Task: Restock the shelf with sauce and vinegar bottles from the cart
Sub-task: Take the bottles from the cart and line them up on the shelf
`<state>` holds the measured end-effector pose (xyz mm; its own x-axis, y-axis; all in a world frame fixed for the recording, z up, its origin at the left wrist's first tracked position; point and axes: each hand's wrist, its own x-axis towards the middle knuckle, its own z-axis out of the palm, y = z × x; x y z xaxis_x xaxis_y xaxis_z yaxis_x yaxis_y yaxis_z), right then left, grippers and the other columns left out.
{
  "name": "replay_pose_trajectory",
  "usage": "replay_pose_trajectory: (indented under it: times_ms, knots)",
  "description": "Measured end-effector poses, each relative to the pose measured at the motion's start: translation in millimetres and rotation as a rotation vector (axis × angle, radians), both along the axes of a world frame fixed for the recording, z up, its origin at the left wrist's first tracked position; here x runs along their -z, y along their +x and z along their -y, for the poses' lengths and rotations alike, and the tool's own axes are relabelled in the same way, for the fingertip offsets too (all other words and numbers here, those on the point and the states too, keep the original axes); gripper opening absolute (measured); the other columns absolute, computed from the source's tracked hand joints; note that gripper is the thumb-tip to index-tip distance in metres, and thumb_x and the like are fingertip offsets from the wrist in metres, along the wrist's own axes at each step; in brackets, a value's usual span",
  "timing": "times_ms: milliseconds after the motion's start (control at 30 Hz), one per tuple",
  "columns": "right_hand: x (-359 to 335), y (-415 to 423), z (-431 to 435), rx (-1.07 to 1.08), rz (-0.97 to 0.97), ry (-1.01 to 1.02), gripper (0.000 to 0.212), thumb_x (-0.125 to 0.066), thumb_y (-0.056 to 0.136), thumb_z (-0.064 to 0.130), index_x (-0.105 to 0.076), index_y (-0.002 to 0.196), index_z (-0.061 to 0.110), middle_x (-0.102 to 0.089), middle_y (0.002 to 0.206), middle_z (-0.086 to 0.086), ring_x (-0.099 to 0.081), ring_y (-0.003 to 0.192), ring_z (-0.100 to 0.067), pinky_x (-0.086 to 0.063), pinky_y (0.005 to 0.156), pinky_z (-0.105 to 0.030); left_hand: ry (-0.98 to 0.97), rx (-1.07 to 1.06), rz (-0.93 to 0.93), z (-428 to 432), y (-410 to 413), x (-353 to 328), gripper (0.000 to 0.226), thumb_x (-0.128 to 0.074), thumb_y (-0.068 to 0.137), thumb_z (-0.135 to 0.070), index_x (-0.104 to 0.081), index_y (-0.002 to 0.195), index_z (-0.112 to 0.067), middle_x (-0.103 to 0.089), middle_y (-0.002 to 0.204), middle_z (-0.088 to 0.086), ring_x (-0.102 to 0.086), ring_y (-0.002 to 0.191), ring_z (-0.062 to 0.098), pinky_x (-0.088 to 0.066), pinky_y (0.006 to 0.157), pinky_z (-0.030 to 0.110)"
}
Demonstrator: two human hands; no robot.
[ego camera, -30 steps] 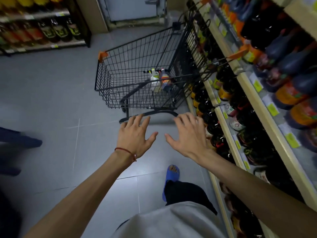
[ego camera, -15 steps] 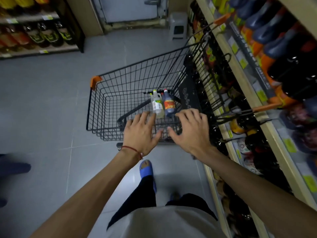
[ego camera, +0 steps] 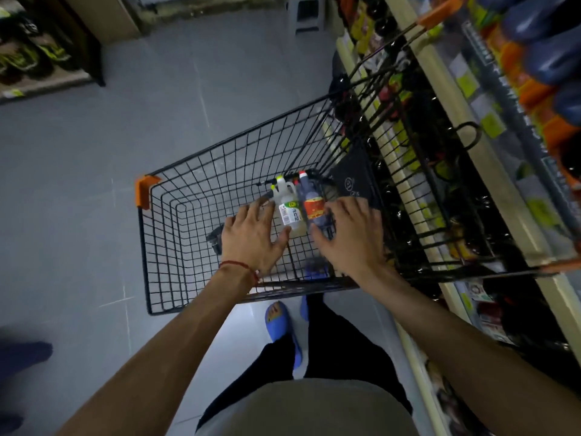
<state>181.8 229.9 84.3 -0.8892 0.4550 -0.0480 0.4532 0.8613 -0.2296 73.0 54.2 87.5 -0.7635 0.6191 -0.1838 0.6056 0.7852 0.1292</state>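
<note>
Grey tiled floor [ego camera: 94, 184], shelf [ego camera: 531, 237] to my right: in the cart [ego camera: 143, 196], vinegar bottle [ego camera: 287, 209] and sauce bottle [ego camera: 312, 206] stand together, seemingly upright, between my left hand [ego camera: 251, 237] and right hand [ego camera: 349, 234], fingers spread, gripping nothing, each hand nearest its own bottle.

Black wire cart [ego camera: 142, 247] on the grey tiled floor [ego camera: 94, 152], right side close along the shelf [ego camera: 512, 228]. Inside, toward the cart's right side, clear bottle [ego camera: 289, 209] touching dark bottle [ego camera: 312, 209]. On the shelf, rows of blue-topped bottles [ego camera: 547, 61].
</note>
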Motion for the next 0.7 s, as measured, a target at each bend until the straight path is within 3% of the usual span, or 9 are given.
replay_pose_trajectory:
  times_ms: [400,533,700]
  knots:
    - [91.7,-82.3,-62.6,0.054,0.174,-0.221,0.071,-0.032,0.083,0.066,-0.065,0.122,0.017,-0.064,0.120,-0.006,-0.052,0.117,-0.029,-0.043,0.092,-0.044,-0.074,-0.237,0.217,-69.2,-53.4,83.5,0.062,-0.037,0.099,-0.061,-0.042,0.147,-0.022,-0.046,0.146,0.002,-0.044,0.133,0.027,-0.041,0.105,0.049]
    - [132.2,-96.7,-73.7,0.138,0.130,-0.320,0.051,-0.055,0.088,0.055,-0.068,0.119,0.017,-0.067,0.120,-0.007,-0.054,0.114,-0.031,-0.038,0.087,-0.036,-0.068,-0.254,0.293,-85.9,-60.6,130.2,0.060,-0.041,0.099,-0.058,-0.041,0.147,-0.021,-0.045,0.148,0.001,-0.042,0.134,0.025,-0.043,0.103,0.048]
    - [192.4,-98.3,-73.1,0.147,0.113,-0.382,0.051,-0.051,0.086,0.054,-0.069,0.109,0.013,-0.068,0.108,-0.011,-0.057,0.106,-0.036,-0.050,0.084,-0.048,-0.067,-0.258,0.383,-93.1,-59.7,194.0,0.062,-0.044,0.099,-0.058,-0.039,0.150,-0.023,-0.043,0.152,0.001,-0.041,0.137,0.026,-0.041,0.106,0.049]
